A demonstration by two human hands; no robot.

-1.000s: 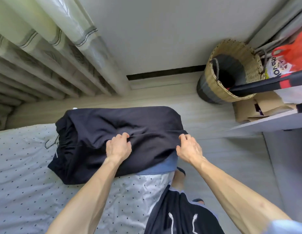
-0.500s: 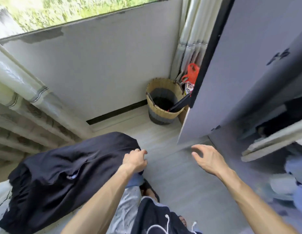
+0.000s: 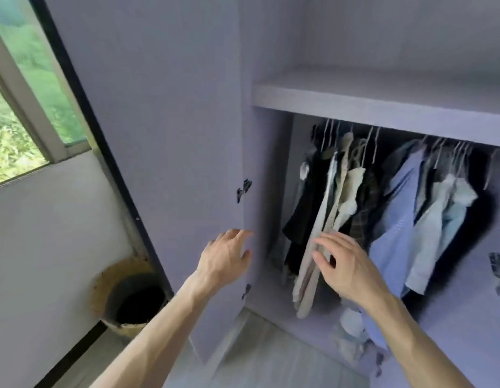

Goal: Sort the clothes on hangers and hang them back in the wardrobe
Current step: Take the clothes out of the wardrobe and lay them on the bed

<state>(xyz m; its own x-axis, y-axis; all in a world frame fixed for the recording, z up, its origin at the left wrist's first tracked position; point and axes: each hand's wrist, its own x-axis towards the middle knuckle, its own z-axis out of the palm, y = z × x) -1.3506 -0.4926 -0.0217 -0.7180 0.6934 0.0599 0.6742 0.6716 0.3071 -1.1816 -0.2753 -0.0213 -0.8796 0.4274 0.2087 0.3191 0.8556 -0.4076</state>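
Observation:
The open wardrobe (image 3: 383, 99) fills the right half of the head view. Under its shelf hang several garments on hangers: dark ones (image 3: 307, 197), beige ones (image 3: 327, 219), a light blue shirt (image 3: 397, 219) and pale tops (image 3: 444, 214). My left hand (image 3: 225, 259) is raised in front of the open wardrobe door (image 3: 164, 135), fingers spread and holding nothing. My right hand (image 3: 346, 264) reaches toward the beige hanging garments with fingers loosely spread, empty. The dark garment from the bed is out of view.
A woven basket (image 3: 128, 301) with a dark lining stands on the floor at the lower left, beside the door. A window (image 3: 22, 107) is at the upper left. Crumpled clothes (image 3: 352, 331) lie on the wardrobe floor.
I have turned from the bed to the wardrobe. My left hand let go of the dark garment, and both hands now rise empty toward the hanging clothes.

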